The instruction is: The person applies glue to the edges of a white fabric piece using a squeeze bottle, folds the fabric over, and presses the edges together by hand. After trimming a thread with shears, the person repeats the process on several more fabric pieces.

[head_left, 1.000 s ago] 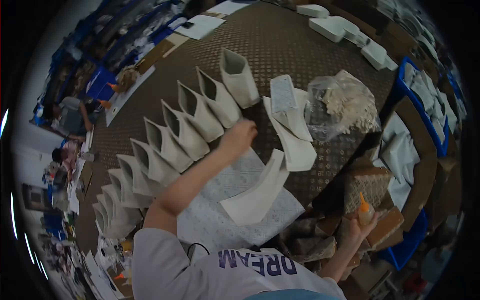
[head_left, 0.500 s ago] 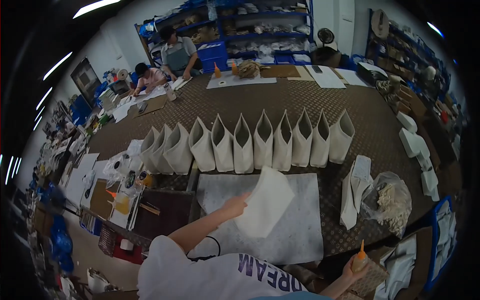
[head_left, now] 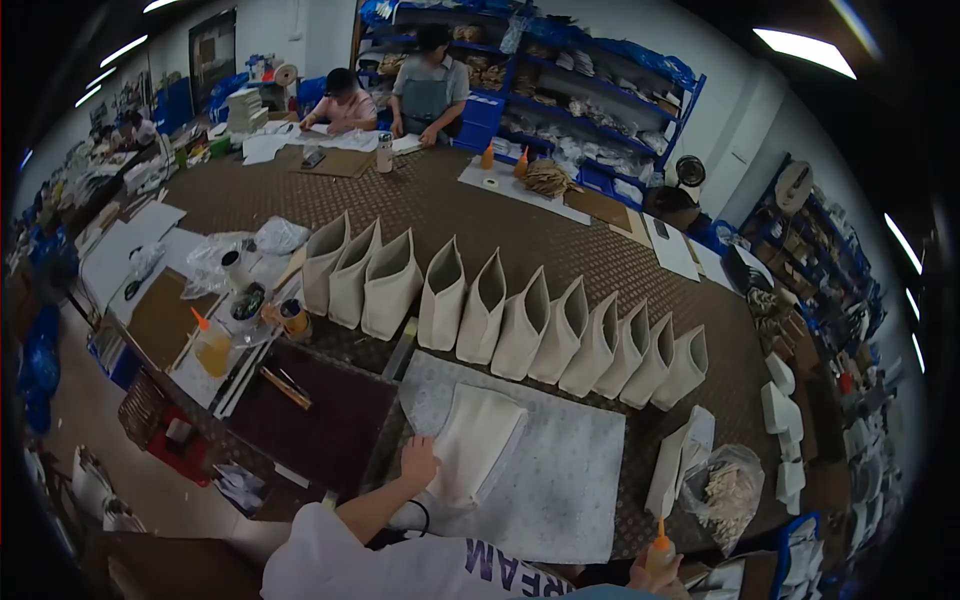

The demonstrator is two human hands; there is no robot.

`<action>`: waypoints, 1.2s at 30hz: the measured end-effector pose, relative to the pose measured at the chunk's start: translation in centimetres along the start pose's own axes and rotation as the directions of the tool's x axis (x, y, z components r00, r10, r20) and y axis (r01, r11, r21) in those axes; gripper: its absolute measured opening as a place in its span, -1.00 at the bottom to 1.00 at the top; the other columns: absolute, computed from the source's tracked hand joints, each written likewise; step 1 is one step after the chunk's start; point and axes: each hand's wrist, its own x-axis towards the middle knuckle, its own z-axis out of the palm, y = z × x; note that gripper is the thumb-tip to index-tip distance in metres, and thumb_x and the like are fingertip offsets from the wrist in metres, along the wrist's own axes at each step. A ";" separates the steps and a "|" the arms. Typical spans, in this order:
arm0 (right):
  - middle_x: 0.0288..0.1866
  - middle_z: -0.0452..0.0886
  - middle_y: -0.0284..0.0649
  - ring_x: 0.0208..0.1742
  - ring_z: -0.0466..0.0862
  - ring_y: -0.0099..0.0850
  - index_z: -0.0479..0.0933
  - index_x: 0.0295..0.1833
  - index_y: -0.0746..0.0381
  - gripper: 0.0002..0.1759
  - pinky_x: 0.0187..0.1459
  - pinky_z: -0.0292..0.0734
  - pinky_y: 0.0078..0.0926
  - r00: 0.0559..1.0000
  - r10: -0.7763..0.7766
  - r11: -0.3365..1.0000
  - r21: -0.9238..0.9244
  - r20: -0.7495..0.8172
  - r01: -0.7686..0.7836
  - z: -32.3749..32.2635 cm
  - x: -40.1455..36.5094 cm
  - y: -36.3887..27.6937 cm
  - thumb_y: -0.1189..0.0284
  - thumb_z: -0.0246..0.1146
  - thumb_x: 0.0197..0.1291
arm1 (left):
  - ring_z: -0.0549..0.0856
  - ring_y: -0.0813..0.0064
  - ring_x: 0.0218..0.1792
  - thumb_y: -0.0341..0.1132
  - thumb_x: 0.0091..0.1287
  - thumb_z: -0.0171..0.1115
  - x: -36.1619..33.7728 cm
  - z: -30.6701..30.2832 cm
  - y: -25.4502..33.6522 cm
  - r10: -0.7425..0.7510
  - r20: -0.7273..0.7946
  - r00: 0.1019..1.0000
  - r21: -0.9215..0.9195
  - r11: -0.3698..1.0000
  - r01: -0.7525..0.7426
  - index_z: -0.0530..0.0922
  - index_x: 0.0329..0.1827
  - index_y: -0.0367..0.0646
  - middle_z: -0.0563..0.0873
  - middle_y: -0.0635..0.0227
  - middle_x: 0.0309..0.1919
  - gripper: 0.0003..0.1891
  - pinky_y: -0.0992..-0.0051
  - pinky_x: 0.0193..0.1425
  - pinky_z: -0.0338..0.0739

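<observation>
A flat off-white fabric pouch (head_left: 478, 445) lies on the grey sheet (head_left: 575, 480) in front of me. My left hand (head_left: 420, 462) is at its left edge, fingers closed on the border. Low on the right, my right hand (head_left: 655, 572) grips a squeeze bottle (head_left: 659, 552) with an orange nozzle pointing up. Part of that hand is cut off by the frame's lower edge. Beyond the sheet stands a row of several open-topped off-white pouches (head_left: 521, 325), upright with pointed mouths.
Left of the sheet are a dark red board (head_left: 310, 410), a yellowish glue bottle (head_left: 210, 345) and a tin (head_left: 293, 318). On the right lie folded white pieces (head_left: 682, 462) and a plastic bag of beige bits (head_left: 728, 497). Two people (head_left: 430, 90) work across the table.
My left hand has lowered the pouch from a raised, tilted position to flat on the sheet. The view has turned. My right hand still holds the bottle.
</observation>
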 end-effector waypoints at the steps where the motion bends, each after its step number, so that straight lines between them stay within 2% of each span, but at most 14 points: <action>1: -0.04 0.46 -0.14 -0.04 0.56 -0.24 0.31 0.15 0.25 -0.45 0.00 0.56 -0.25 1.000 0.007 1.000 -0.031 0.026 -0.006 0.9 -0.6 0.6 0.08 0.21 0.24 | 0.49 0.13 -0.03 -0.23 -0.05 0.45 0.2 -0.2 0.2 0.040 -0.028 0.999 0.046 0.998 -0.039 0.45 -0.05 -0.19 0.49 0.16 -0.14 -0.49 0.20 0.02 0.42; 2: -0.03 0.46 -0.14 -0.03 0.56 -0.24 0.31 0.15 0.25 -0.45 0.00 0.56 -0.25 0.999 0.013 0.998 -0.060 0.048 -0.010 1.9 -1.2 1.2 0.08 0.21 0.24 | 0.50 0.14 -0.04 -0.24 -0.07 0.46 0.1 -0.6 0.2 0.077 -0.060 0.995 0.101 0.992 -0.071 0.44 -0.05 -0.19 0.50 0.16 -0.15 -0.48 0.20 0.01 0.42; 6: -0.03 0.46 -0.15 -0.02 0.56 -0.25 0.31 0.14 0.24 -0.44 0.02 0.54 -0.26 0.991 0.050 0.993 -0.110 0.125 -0.036 5.9 -2.7 4.5 0.07 0.22 0.24 | 0.63 0.16 -0.26 -0.26 0.13 0.32 1.8 -0.4 0.4 -0.136 0.274 0.952 0.068 0.990 0.121 0.48 -0.10 -0.24 0.58 0.13 -0.22 -0.66 0.22 -0.24 0.52; 9: -0.02 0.46 -0.15 -0.01 0.56 -0.25 0.32 0.14 0.24 -0.44 0.03 0.53 -0.26 0.982 0.084 0.991 -0.116 0.170 -0.064 8.5 -3.9 7.0 0.06 0.22 0.23 | 0.64 0.30 -0.41 -0.23 0.16 0.25 5.0 0.4 -0.1 -0.111 0.715 0.691 0.031 0.991 0.128 0.58 -0.25 -0.28 0.64 0.14 -0.35 -0.74 0.32 -0.45 0.52; 11: -0.02 0.46 -0.16 -0.01 0.56 -0.26 0.32 0.14 0.24 -0.44 0.04 0.53 -0.26 0.975 0.104 0.990 -0.112 0.196 -0.083 10.4 -4.5 8.6 0.06 0.22 0.23 | 0.60 0.39 -0.42 -0.18 0.27 0.19 6.0 2.9 -0.2 0.105 0.831 0.546 -0.179 0.980 0.085 0.58 -0.05 -0.19 0.63 0.21 -0.29 -0.69 0.37 -0.45 0.47; 14: -0.02 0.46 -0.17 0.00 0.56 -0.26 0.32 0.14 0.23 -0.44 0.05 0.52 -0.26 0.963 0.126 0.990 -0.086 0.237 -0.108 12.6 -5.1 10.6 0.05 0.22 0.23 | 0.62 0.43 -0.30 -0.16 0.31 0.18 9.5 1.5 2.6 0.344 0.713 0.611 -0.538 0.828 0.161 0.53 0.05 -0.17 0.62 0.25 -0.18 -0.65 0.37 -0.35 0.51; 18: -0.01 0.47 -0.17 0.01 0.55 -0.27 0.33 0.13 0.23 -0.44 0.07 0.50 -0.27 0.950 0.130 0.991 -0.010 0.284 -0.133 14.5 -5.8 13.5 0.04 0.22 0.22 | 0.62 0.46 -0.11 -0.11 0.35 0.16 6.9 -4.1 6.6 0.490 0.550 0.676 -0.829 0.418 0.371 0.44 0.19 -0.14 0.58 0.31 0.00 -0.57 0.36 -0.16 0.55; 21: -0.01 0.47 -0.18 0.02 0.55 -0.27 0.34 0.13 0.22 -0.43 0.08 0.50 -0.27 0.942 0.104 0.989 0.067 0.320 -0.132 15.8 -5.9 15.8 0.03 0.23 0.21 | 0.58 0.44 0.07 -0.02 0.36 0.16 4.6 -16.4 10.3 0.397 0.678 0.619 -0.680 0.017 0.733 0.40 0.24 -0.13 0.54 0.34 0.13 -0.50 0.33 0.06 0.54; 23: 0.00 0.47 -0.19 0.03 0.55 -0.27 0.34 0.13 0.22 -0.43 0.09 0.49 -0.27 0.942 0.084 0.982 0.135 0.325 -0.134 16.6 -6.1 18.0 0.03 0.23 0.21 | 0.59 0.41 0.08 0.01 0.34 0.19 3.4 -19.5 9.0 0.259 0.836 0.485 -0.444 -0.201 0.873 0.43 0.20 -0.17 0.60 0.33 0.08 -0.48 0.31 0.09 0.54; 25: -0.02 0.47 -0.19 0.02 0.55 -0.28 0.35 0.08 0.20 -0.48 0.07 0.49 -0.27 0.961 0.080 0.972 0.192 0.266 -0.134 18.1 -6.5 21.4 0.04 0.23 0.22 | 0.60 0.38 0.07 -0.01 0.35 0.17 1.7 -18.9 6.5 0.239 0.739 0.630 -0.522 -0.389 0.759 0.45 0.18 -0.19 0.64 0.34 0.03 -0.50 0.34 0.16 0.50; 27: -0.04 0.49 -0.22 0.03 0.54 -0.28 0.36 0.06 0.18 -0.47 0.04 0.49 -0.27 0.941 0.157 0.964 0.159 0.301 -0.212 19.8 -8.1 23.8 0.00 0.23 0.22 | 0.54 0.34 0.17 0.01 0.38 0.11 0.3 -17.0 3.4 0.357 0.667 0.654 -0.537 -0.378 0.754 0.40 0.25 -0.19 0.57 0.32 0.14 -0.46 0.33 0.27 0.39; 29: -0.11 0.54 -0.29 -0.21 0.57 -0.34 0.39 0.03 0.10 -0.49 -0.32 0.49 -0.36 0.866 0.352 0.909 0.091 0.355 -0.407 21.7 -9.5 26.0 -0.08 0.16 0.22 | 0.44 0.31 0.28 0.03 0.41 0.04 -0.7 -19.0 3.5 0.365 0.599 0.712 -0.640 -0.316 0.700 0.31 0.34 -0.19 0.48 0.29 0.25 -0.42 0.30 0.34 0.30; 33: -0.07 0.56 -0.28 -0.07 0.58 -0.36 0.38 0.05 0.14 -0.41 -0.13 0.50 -0.37 0.792 0.338 0.921 -0.004 0.509 -0.390 26.1 -12.4 26.3 -0.12 0.20 0.16 | 0.37 0.13 0.32 0.08 0.40 0.00 -0.2 -20.2 3.2 0.263 0.663 0.700 -0.536 -0.486 0.690 0.25 0.37 -0.25 0.40 0.15 0.31 -0.34 0.18 0.36 0.28; 36: -0.06 0.54 -0.27 0.00 0.57 -0.35 0.35 0.10 0.15 -0.41 -0.04 0.51 -0.33 0.716 0.424 0.882 -0.074 0.554 -0.466 27.9 -14.3 26.0 -0.06 0.22 0.17 | 0.40 0.07 0.30 0.11 0.39 -0.02 1.2 -20.7 2.8 0.298 0.541 0.787 -0.543 -0.590 0.597 0.26 0.36 -0.26 0.40 0.07 0.30 -0.33 0.13 0.34 0.30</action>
